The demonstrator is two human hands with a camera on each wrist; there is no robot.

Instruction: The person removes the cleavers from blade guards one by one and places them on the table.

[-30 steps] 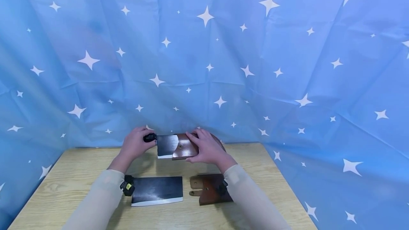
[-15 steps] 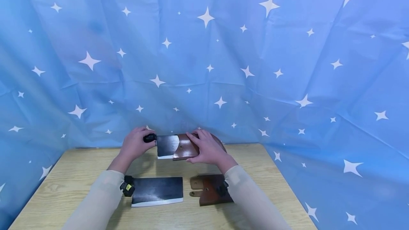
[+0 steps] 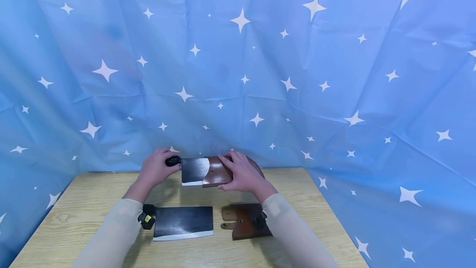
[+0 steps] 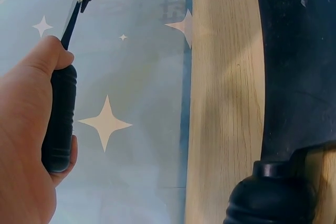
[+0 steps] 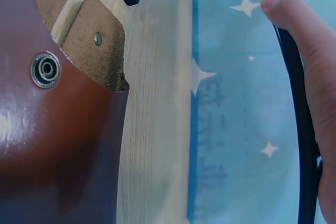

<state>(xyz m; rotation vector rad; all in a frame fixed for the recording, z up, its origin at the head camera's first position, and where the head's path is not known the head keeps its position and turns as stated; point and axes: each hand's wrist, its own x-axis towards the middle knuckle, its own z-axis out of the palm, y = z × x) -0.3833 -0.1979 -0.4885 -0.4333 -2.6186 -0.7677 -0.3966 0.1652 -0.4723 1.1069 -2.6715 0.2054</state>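
Note:
Above the far part of the table, my left hand (image 3: 154,169) grips the black handle (image 4: 63,121) of a cleaver (image 3: 194,169). The outer part of its blade sits inside a brown leather sheath (image 3: 216,171); a dark stretch with a bright edge shows between handle and sheath. My right hand (image 3: 243,173) holds that sheath from the right, thumb on the near face. The right wrist view shows the held sheath edge-on, with the thumb (image 5: 289,14) against it. Fingers behind the sheath are hidden there.
On the wooden table (image 3: 208,253) lies a second cleaver (image 3: 183,221), its handle under my left wrist in the head view. Right of it lies a second leather sheath (image 3: 241,226) with snap straps, partly behind my right sleeve. A starry blue curtain (image 3: 260,73) hangs behind.
My left hand has shifted slightly left with the cleaver, and the right hand slightly right with the sheath. A little more of the blade now shows between them.

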